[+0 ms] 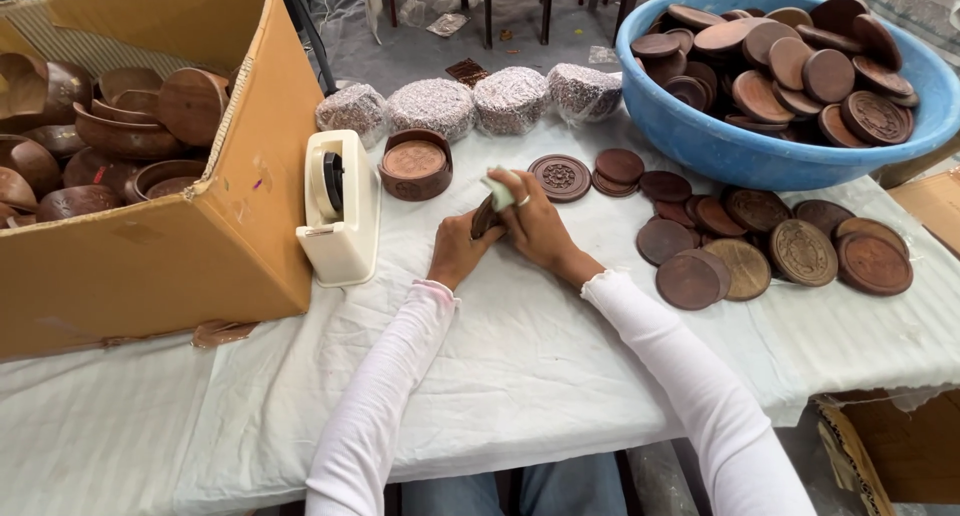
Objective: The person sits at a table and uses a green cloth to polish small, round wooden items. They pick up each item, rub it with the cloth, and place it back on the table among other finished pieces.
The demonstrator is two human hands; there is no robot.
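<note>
A small dark wooden disc [486,219] is held on edge between the left hand [458,248] and the right hand [533,226], the right also pinching a pale green pad [499,189] against it; being rigid, light and smooth-faced, it is judged best gripped by its rim. Just beyond the grip stands a round carved box [415,164], to the left a tape dispenser [340,208], to the right loose lids [760,241]
</note>
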